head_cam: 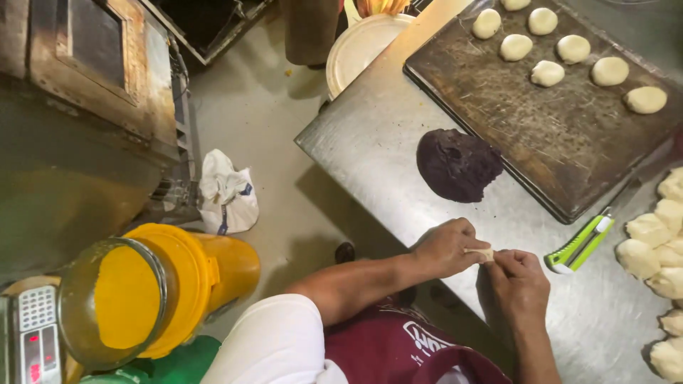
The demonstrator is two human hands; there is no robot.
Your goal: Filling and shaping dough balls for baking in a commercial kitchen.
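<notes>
Both hands meet just above the near edge of the steel table, the left hand and the right hand closed together on a small piece of pale dough, which shows only as a sliver between the fingertips. Judging from the pinch, the dough is being sealed or closed around something; whether filling is already inside cannot be told, since the fingers hide most of it. Finishing this calls for a firm, even squeeze along the seam without tearing the thin skin, and then a free spot to set the piece down. Just beyond the grip, toward the far side of the table, sits a dark purple-brown mound of paste, and past that a worn baking tray carrying a few rounded dough balls along its far end, with most of its surface bare. Beside the right hand lies a green utility knife, close enough to be knocked by a sweeping wrist, and further out on that side a heap of cut dough portions. Off the table, on the left hand's side, a yellow bucket stands on the floor.
</notes>
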